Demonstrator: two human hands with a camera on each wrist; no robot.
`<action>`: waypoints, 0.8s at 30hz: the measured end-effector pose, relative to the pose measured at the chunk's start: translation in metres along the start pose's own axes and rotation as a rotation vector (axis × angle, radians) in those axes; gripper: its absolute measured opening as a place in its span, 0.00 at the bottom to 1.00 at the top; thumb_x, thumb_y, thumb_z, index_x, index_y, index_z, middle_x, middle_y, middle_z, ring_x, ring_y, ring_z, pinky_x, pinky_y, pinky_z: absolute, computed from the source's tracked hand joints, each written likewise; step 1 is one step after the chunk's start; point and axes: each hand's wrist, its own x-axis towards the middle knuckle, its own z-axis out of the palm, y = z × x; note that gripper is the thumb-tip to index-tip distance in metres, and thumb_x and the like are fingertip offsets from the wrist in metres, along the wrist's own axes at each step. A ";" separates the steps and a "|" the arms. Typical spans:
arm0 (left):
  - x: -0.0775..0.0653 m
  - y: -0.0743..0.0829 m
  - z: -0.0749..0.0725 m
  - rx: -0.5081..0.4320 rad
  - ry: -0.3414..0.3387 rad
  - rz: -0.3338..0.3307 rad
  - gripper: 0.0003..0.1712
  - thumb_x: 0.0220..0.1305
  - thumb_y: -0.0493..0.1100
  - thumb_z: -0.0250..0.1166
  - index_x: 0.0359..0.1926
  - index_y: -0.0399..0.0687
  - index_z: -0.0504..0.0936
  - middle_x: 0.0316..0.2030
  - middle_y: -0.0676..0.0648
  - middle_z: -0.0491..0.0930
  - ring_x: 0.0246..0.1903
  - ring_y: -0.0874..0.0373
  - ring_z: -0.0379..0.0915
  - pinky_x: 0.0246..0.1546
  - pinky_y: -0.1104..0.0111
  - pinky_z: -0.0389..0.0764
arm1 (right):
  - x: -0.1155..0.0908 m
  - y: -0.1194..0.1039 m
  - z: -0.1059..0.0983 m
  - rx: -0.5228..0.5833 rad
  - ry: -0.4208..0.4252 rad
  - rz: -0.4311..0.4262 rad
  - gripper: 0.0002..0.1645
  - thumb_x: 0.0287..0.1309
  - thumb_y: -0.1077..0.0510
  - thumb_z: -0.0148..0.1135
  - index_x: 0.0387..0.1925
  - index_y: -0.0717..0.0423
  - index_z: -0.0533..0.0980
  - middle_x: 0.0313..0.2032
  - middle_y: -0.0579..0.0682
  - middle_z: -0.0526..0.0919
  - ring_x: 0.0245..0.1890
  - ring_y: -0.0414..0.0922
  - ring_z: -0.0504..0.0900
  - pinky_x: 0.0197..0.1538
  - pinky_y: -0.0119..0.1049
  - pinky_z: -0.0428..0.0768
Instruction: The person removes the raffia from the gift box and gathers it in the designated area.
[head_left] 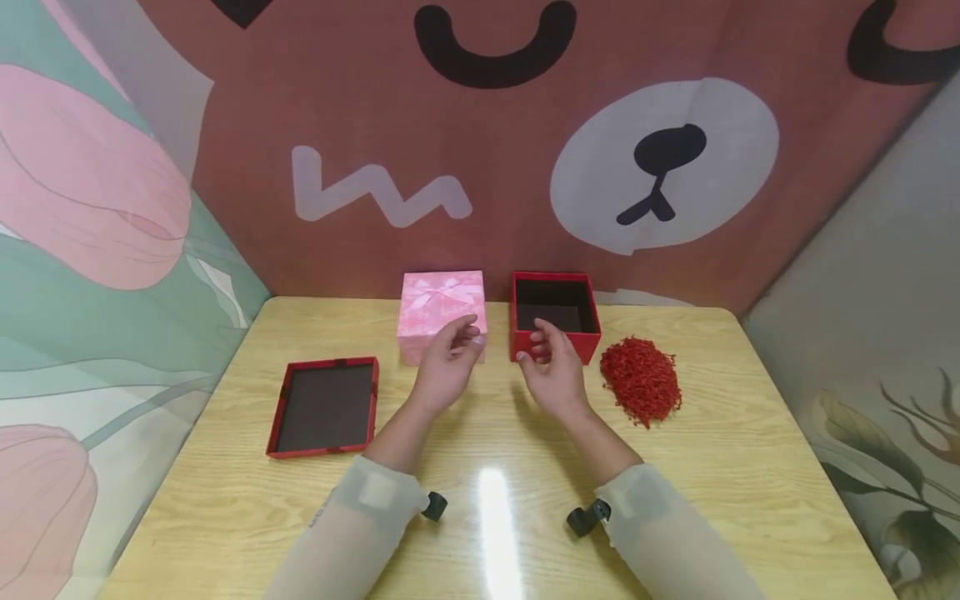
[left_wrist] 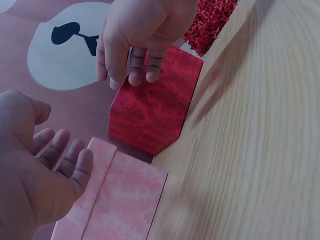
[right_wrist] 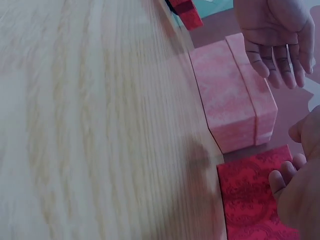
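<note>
Side by side at the table's back edge stand a closed pink gift box (head_left: 435, 292) with a ribbon bow on its lid and an uncovered red box (head_left: 588, 343) with a dark interior. My left hand (head_left: 447, 367) hovers before the pink box, fingers loosely bent and holding nothing. Before the red box hovers my right hand (head_left: 555, 375), also with nothing in it. Both palms turn inward, and the right wrist view shows the left hand (right_wrist: 277, 40) with fingers relaxed. Red paper shreds (head_left: 641, 379) lie in a heap right of the red box.
A red-rimmed lid (head_left: 322, 408) lies with its dark inside facing up at the table's left. The wooden table (head_left: 675, 500) meets a wall (head_left: 360, 100) painted with a cartoon bear directly behind the boxes. Side walls rise at left and right.
</note>
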 end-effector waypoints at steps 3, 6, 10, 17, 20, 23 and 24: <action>-0.001 -0.001 -0.006 -0.012 0.028 -0.008 0.25 0.73 0.37 0.63 0.68 0.39 0.76 0.53 0.42 0.81 0.51 0.50 0.78 0.56 0.56 0.80 | -0.001 -0.002 0.005 0.012 -0.017 -0.024 0.34 0.60 0.67 0.72 0.67 0.62 0.72 0.51 0.60 0.82 0.47 0.54 0.83 0.51 0.49 0.85; -0.002 -0.003 -0.012 -0.034 0.065 -0.015 0.24 0.70 0.33 0.62 0.66 0.38 0.77 0.52 0.39 0.81 0.49 0.50 0.77 0.53 0.60 0.80 | -0.001 -0.004 0.009 0.026 -0.036 -0.035 0.33 0.60 0.66 0.73 0.66 0.62 0.73 0.52 0.62 0.82 0.47 0.54 0.83 0.50 0.49 0.85; -0.003 -0.007 -0.019 -0.045 0.132 -0.017 0.23 0.67 0.30 0.62 0.63 0.37 0.79 0.50 0.37 0.81 0.45 0.51 0.77 0.48 0.68 0.78 | 0.000 -0.006 0.014 0.040 -0.074 -0.012 0.32 0.61 0.63 0.73 0.65 0.62 0.73 0.52 0.61 0.82 0.48 0.56 0.84 0.51 0.49 0.86; -0.006 -0.014 -0.035 0.051 0.274 0.034 0.23 0.62 0.29 0.63 0.60 0.37 0.82 0.47 0.40 0.78 0.45 0.51 0.74 0.44 0.71 0.74 | 0.002 -0.008 0.022 0.042 -0.146 0.018 0.33 0.61 0.60 0.73 0.66 0.59 0.73 0.54 0.53 0.82 0.52 0.55 0.84 0.54 0.45 0.86; -0.007 -0.017 -0.041 0.056 0.331 0.042 0.25 0.61 0.27 0.63 0.60 0.37 0.81 0.48 0.39 0.75 0.47 0.49 0.72 0.44 0.70 0.72 | 0.003 -0.008 0.024 0.020 -0.186 0.021 0.36 0.62 0.57 0.74 0.69 0.58 0.71 0.59 0.53 0.81 0.56 0.53 0.83 0.58 0.45 0.84; -0.009 -0.024 -0.045 0.035 0.376 0.017 0.27 0.60 0.26 0.62 0.62 0.39 0.80 0.52 0.39 0.72 0.51 0.48 0.69 0.44 0.71 0.72 | 0.002 -0.009 0.028 -0.002 -0.233 0.043 0.39 0.62 0.55 0.73 0.71 0.56 0.69 0.65 0.55 0.78 0.61 0.53 0.81 0.62 0.47 0.81; -0.010 -0.026 -0.046 0.033 0.390 0.004 0.28 0.60 0.26 0.62 0.63 0.40 0.80 0.54 0.39 0.71 0.52 0.47 0.68 0.44 0.71 0.72 | 0.001 -0.009 0.030 -0.008 -0.250 0.054 0.41 0.62 0.54 0.73 0.73 0.56 0.68 0.67 0.55 0.77 0.62 0.53 0.80 0.63 0.48 0.81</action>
